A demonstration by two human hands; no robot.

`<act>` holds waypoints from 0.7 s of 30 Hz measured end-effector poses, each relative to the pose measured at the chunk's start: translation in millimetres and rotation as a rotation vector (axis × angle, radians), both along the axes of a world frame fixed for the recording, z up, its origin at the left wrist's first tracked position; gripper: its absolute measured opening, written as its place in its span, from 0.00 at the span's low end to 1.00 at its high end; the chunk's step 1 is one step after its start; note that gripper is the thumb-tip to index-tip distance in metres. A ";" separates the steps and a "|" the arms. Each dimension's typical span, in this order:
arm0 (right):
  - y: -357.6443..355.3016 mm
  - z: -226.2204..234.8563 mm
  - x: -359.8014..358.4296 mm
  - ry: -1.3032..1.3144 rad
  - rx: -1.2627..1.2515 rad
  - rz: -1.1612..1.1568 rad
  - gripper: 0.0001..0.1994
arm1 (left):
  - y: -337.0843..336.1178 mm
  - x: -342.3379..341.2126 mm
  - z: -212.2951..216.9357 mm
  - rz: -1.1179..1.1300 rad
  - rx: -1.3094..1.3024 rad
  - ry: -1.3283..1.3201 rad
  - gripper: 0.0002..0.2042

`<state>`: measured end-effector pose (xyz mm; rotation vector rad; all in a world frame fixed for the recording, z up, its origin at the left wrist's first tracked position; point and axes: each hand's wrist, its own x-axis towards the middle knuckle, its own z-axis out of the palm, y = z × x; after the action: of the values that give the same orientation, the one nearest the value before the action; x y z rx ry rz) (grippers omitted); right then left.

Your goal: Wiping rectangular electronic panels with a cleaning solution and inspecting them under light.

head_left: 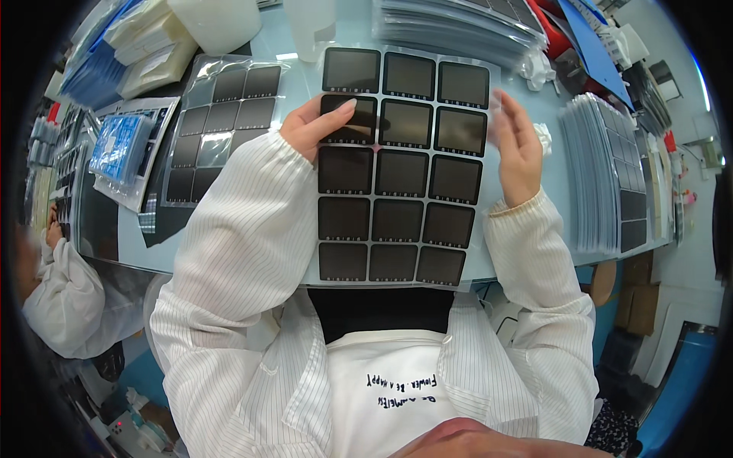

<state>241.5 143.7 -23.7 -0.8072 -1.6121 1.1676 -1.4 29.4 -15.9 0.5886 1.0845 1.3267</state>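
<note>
One sheet point(401, 172) is lying centrally before the person, its lower end reaching the near edge of the table point(551, 191); it is bearing fifteen dark rectangular panels, in five rows of three. The left hand point(315, 124) is clamping the sheet's left margin, the thumb pressing over a second-row panel while the fingers are passing underneath, hidden. The right hand point(521, 149) is blurring beside the right margin, fingers extended; whether it is touching the clear border cannot be told. To the left, a second panelled sheet point(217, 118) is disappearing partly behind the left sleeve point(244, 206), so its panels are escaping a full count. Two stacks of sheets are standing near: one at the right point(592, 179), one at the far side point(458, 27), the latter being cut off by the upper rim; their layers are lying too close to count. Two crumpled white wads, one upper point(537, 72) and one lower point(544, 137), are resting near the right hand. At far left, a co-worker's hand point(53, 229) is showing small and indistinct.
</note>
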 end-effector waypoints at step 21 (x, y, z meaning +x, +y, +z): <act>3.1 21.4 40.4 -0.273 -0.346 0.308 0.08 | -5.3 11.6 13.7 0.262 0.189 0.481 0.16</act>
<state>281.9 146.8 -2.3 -0.9958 -1.8289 1.6451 10.1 24.2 -2.2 0.9649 1.4725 1.5704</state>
